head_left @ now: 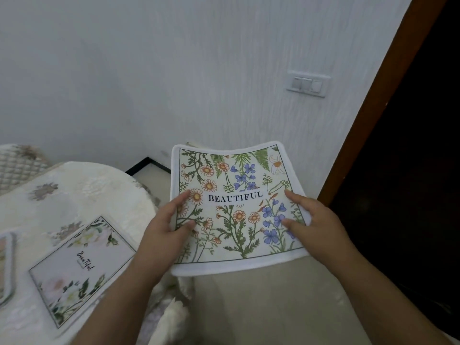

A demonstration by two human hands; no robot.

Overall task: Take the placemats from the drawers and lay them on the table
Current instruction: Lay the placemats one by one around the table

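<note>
A white-bordered placemat printed with flowers and the word BEAUTIFUL is held in the air to the right of the table, over the floor. My left hand grips its left edge and my right hand grips its right edge, thumbs on top. A pale floral placemat lies flat on the round table, which is covered with a cream cloth. The edge of another placemat shows at the far left of the table.
A white wall stands ahead with a switch plate. A dark doorway with a brown frame is on the right. A quilted chair back sits beyond the table. Beige floor lies below the held placemat.
</note>
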